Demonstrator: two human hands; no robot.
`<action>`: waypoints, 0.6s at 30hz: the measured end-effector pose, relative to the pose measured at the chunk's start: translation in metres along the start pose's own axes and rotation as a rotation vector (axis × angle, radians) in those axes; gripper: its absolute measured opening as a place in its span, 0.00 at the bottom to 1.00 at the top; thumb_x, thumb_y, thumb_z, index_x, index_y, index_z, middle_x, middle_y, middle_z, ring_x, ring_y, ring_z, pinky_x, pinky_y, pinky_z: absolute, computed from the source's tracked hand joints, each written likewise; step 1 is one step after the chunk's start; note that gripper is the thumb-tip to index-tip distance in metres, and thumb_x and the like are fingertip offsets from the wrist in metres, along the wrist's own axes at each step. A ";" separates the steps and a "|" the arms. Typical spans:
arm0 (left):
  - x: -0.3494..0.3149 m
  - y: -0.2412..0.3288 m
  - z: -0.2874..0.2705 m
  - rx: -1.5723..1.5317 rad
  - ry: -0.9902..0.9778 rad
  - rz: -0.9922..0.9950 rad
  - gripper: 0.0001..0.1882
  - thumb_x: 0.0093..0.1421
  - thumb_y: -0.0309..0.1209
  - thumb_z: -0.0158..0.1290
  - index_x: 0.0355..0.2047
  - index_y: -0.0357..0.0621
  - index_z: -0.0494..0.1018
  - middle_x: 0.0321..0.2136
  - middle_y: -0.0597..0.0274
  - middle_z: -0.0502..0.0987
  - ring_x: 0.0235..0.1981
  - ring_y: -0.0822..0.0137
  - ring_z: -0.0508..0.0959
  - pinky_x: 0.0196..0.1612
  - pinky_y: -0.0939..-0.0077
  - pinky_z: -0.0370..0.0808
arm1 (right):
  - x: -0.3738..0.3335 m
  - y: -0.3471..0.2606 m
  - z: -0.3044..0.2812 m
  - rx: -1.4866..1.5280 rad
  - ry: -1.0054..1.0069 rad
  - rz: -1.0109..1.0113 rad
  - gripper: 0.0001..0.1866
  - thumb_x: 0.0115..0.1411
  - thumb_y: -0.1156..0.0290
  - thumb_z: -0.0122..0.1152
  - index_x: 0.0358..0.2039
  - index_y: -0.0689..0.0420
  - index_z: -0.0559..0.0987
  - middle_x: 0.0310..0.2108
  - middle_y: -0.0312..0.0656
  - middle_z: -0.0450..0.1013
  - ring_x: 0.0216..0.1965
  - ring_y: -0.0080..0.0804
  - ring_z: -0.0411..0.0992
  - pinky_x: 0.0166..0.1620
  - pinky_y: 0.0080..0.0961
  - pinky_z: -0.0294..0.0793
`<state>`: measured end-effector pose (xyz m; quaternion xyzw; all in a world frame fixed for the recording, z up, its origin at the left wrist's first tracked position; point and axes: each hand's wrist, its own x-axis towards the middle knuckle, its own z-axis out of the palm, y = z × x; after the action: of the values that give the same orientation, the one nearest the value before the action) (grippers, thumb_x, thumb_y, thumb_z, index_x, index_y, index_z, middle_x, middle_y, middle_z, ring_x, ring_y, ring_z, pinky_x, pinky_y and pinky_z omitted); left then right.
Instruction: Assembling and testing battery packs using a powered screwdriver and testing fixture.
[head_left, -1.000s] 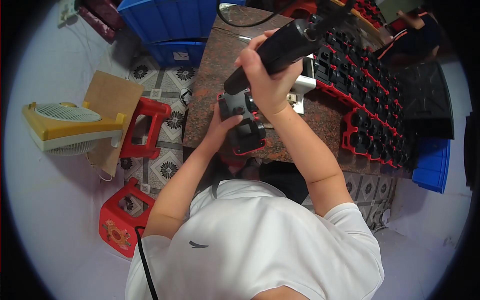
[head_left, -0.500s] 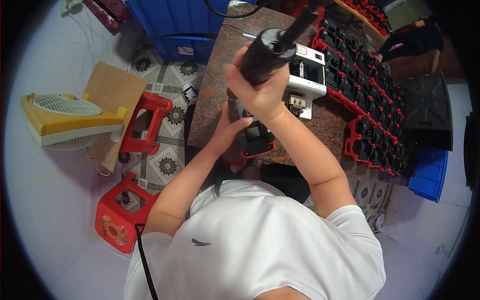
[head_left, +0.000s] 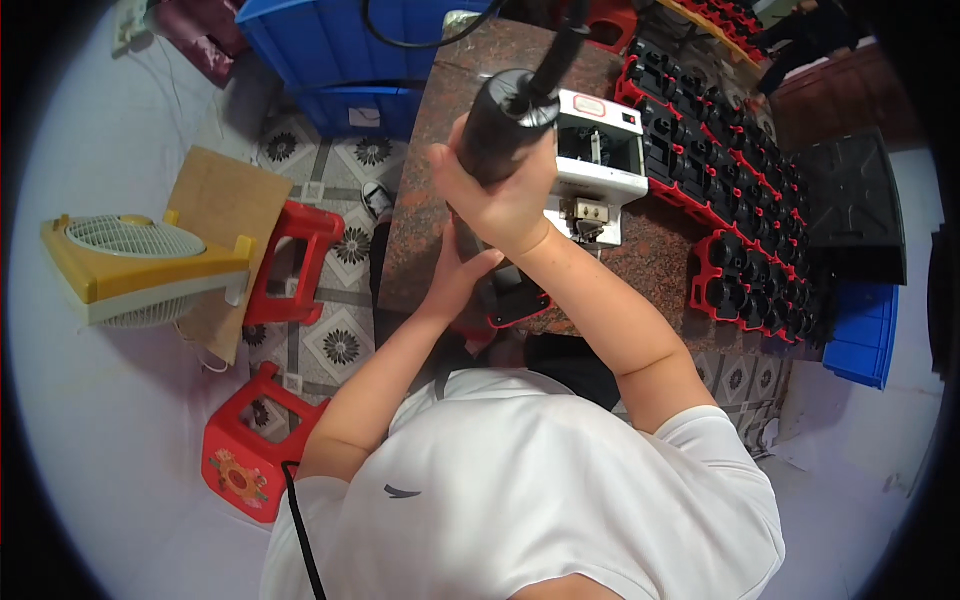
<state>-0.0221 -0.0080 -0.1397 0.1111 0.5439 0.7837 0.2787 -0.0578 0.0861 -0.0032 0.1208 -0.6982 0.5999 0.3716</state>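
Tabletop (head_left: 650, 280) of red-brown speckled stone finish carries the work. The right hand (head_left: 495, 200) is closed firmly around a black cylindrical corded power tool (head_left: 500, 125), its cable end up. The tool's lower end is hidden behind the hand; contact with the workpiece cannot be determined. The left hand (head_left: 462, 280), just nearer the body than that grip, clasps a black-and-red housing (head_left: 517, 302) with the thumb on top; its fingers are largely concealed. The housing sits below the right hand, at the table's near edge.

Immediately right of the grip stands a white benchtop machine (head_left: 602, 180) with an open recess. Farther right, rows of black-and-red housings (head_left: 715, 150) cover the table, with a black crate (head_left: 855, 190) and a blue bin (head_left: 860, 330) beyond them. Past the grip to the left are stacked blue crates (head_left: 330, 45). Well left, on patterned floor tiles (head_left: 342, 345), stand a red stool (head_left: 325, 225) and a second, floral-topped stool (head_left: 240, 455); a yellow-and-white fan (head_left: 90, 275) adjoins a brown board (head_left: 230, 180). A co-worker (head_left: 815, 35) is at far upper right.
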 end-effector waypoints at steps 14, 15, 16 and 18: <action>-0.005 0.034 -0.002 0.457 -0.076 -0.043 0.42 0.46 0.29 0.62 0.57 0.36 0.49 0.47 0.52 0.67 0.50 0.62 0.69 0.54 0.69 0.65 | -0.018 -0.060 -0.066 0.352 0.068 -0.113 0.29 0.45 0.83 0.64 0.46 0.58 0.61 0.27 0.43 0.68 0.26 0.24 0.71 0.28 0.18 0.72; -0.002 0.031 -0.009 0.356 -0.045 -0.091 0.42 0.47 0.31 0.62 0.56 0.36 0.49 0.47 0.52 0.67 0.49 0.63 0.69 0.54 0.69 0.65 | -0.008 -0.070 -0.067 0.373 0.127 -0.143 0.28 0.45 0.83 0.64 0.46 0.58 0.61 0.26 0.42 0.68 0.25 0.23 0.70 0.28 0.18 0.71; 0.001 0.032 -0.009 0.254 -0.019 -0.141 0.42 0.47 0.32 0.62 0.56 0.36 0.50 0.47 0.52 0.67 0.49 0.63 0.69 0.53 0.69 0.65 | 0.000 -0.080 -0.070 0.423 0.145 -0.157 0.28 0.45 0.83 0.64 0.45 0.60 0.62 0.26 0.42 0.69 0.25 0.23 0.71 0.28 0.18 0.72; 0.000 0.032 -0.009 0.321 -0.004 -0.140 0.38 0.48 0.34 0.61 0.54 0.36 0.54 0.47 0.53 0.67 0.49 0.63 0.69 0.53 0.69 0.65 | 0.011 -0.094 -0.082 0.322 0.124 -0.218 0.28 0.44 0.81 0.67 0.45 0.62 0.63 0.26 0.41 0.70 0.24 0.21 0.70 0.27 0.16 0.70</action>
<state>-0.0366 -0.0232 -0.1137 0.1174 0.6679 0.6653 0.3123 0.0227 0.1415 0.0749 0.2164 -0.5519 0.6662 0.4525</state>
